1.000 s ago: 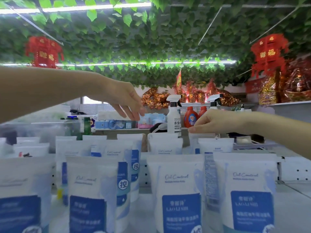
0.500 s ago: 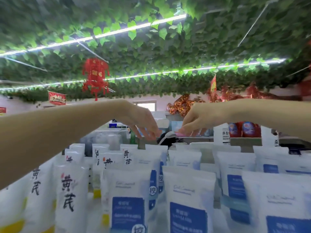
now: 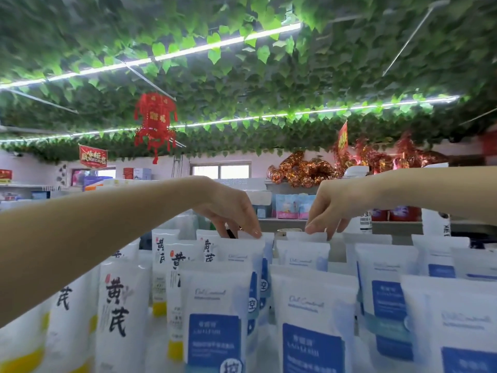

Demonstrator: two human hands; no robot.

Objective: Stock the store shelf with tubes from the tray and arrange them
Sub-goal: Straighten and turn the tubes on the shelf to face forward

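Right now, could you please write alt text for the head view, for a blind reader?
A person's left hand and right hand touch the top edges of back-row tubes among many upright white tubes. Blue-labelled tubes and yellow-banded tubes stand in front, under leaf garlands and a red lantern.

white tubes [image 3: 313,313] with blue labels, red lantern [image 3: 155,122], green leaves [image 3: 242,76]
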